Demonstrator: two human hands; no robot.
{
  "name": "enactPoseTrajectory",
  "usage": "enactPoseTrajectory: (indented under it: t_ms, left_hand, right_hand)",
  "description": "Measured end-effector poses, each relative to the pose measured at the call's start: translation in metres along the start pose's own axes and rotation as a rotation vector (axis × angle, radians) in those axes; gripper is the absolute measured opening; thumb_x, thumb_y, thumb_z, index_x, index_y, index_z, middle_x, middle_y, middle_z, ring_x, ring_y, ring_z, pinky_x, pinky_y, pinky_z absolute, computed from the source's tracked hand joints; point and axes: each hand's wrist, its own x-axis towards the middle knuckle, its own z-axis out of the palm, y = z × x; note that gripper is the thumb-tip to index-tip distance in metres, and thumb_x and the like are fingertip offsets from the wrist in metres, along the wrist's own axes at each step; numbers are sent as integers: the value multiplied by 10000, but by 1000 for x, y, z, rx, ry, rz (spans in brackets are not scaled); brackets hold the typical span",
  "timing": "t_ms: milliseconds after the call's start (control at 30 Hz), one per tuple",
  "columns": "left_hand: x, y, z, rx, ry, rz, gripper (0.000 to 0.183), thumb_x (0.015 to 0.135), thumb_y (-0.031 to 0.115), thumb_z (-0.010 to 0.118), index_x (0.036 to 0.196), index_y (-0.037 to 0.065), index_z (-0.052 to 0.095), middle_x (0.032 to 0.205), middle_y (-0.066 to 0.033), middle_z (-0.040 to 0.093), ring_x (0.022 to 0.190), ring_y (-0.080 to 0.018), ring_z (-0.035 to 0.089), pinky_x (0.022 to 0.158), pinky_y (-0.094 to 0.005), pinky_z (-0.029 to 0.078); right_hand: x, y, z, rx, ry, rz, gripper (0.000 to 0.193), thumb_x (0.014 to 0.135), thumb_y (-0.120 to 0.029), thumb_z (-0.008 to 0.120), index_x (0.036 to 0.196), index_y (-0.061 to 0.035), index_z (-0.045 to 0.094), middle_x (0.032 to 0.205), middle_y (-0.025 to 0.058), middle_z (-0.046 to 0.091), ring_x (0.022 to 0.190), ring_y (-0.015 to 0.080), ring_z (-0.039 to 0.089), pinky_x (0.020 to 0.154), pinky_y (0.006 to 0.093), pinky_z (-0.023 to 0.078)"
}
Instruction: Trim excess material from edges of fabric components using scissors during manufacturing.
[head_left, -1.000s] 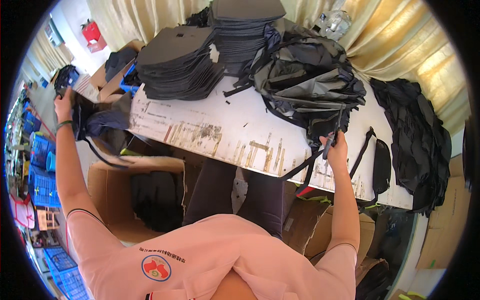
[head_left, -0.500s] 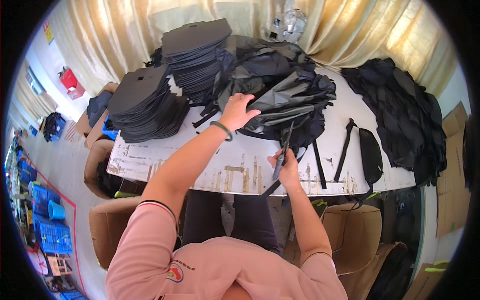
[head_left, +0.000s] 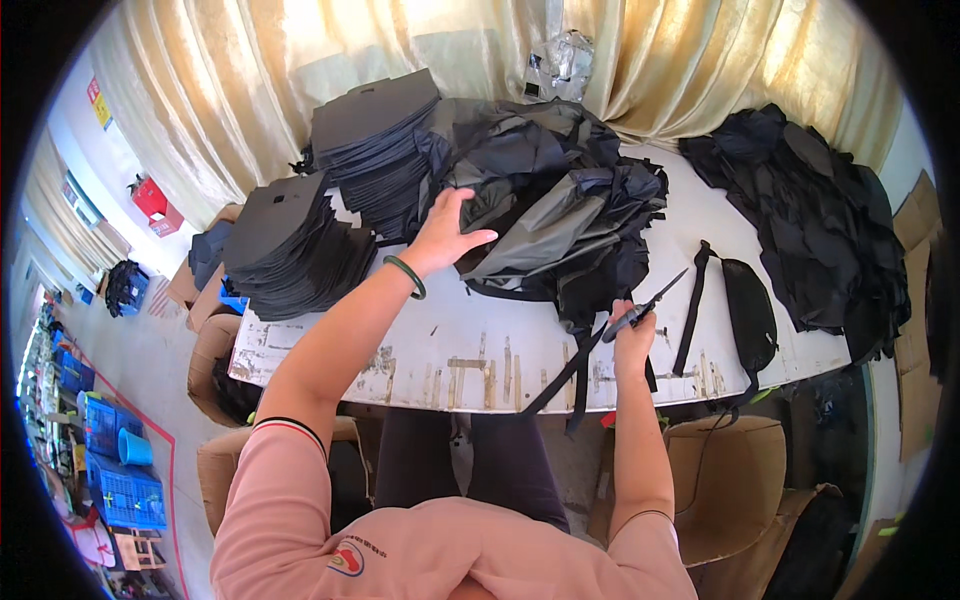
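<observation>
A heap of black and dark grey fabric (head_left: 555,215), like unfinished bags, lies in the middle of the table. My left hand (head_left: 445,238) is open at its left edge, thumb and fingers spread; whether they touch the cloth I cannot tell. Below the heap's right side, my right hand (head_left: 633,350) is closed around a pair of dark scissors (head_left: 655,303), blades pointing away to the right. Black straps (head_left: 558,380) hang from the fabric over the table's front edge, just left of that hand. A small black pouch (head_left: 748,315) with a strap lies farther right.
Two stacks of dark flat panels, one near (head_left: 275,235) and one farther back (head_left: 375,120), stand at the table's left. More black fabric (head_left: 810,225) covers its right end. Cardboard boxes (head_left: 725,480) sit below the front edge of the white table (head_left: 470,340). Curtains hang behind.
My right hand has moved right with the scissors, which have swung from nearly upright to slanting rightward. My left hand has shifted slightly left, staying open. The whole view has tilted a little.
</observation>
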Motion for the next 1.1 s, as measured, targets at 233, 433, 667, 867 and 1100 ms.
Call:
enactPoseTrajectory:
  t_ms: [233,433,667,867,1100]
  left_hand:
    - [111,-11,3,433,77,-112,1191,593,557,810,1482,90,169,1523,-285,99,1429,-406,94,1119,-549,163]
    - [180,-35,27,291,-165,-147,1145,602,449,820,1478,113,163,1450,-289,192,1314,-427,331,1054,-473,320]
    - [143,-8,89,-186,-348,143,694,659,22,684,1316,10,460,1233,-207,574,1163,-292,548,995,-342,412]
    - [91,47,77,-675,-494,-28,719,724,-83,645,1390,-19,383,1311,-91,536,1187,-161,486,1026,-269,355]
    - [51,105,0,-1158,-523,106,431,819,-74,596,1229,55,568,1095,-10,646,927,-88,611,846,-275,499]
  right_hand:
    - [76,-6,38,-252,138,-96,533,791,-383,767,1021,15,497,970,84,538,873,175,517,819,289,428]
    - [119,8,72,-128,186,-62,596,734,-360,819,1003,44,474,984,145,584,915,226,541,875,329,433]
    - [107,1,126,361,178,-142,319,841,-104,725,1012,-31,466,1012,41,475,925,137,465,864,251,390]
    - [77,-59,107,400,112,-334,261,862,-75,678,1012,-24,471,1055,78,508,1022,186,507,947,335,373]
    - [-18,-214,95,526,103,-539,304,910,-225,632,1073,-36,459,1254,205,549,1146,239,502,1041,389,343]
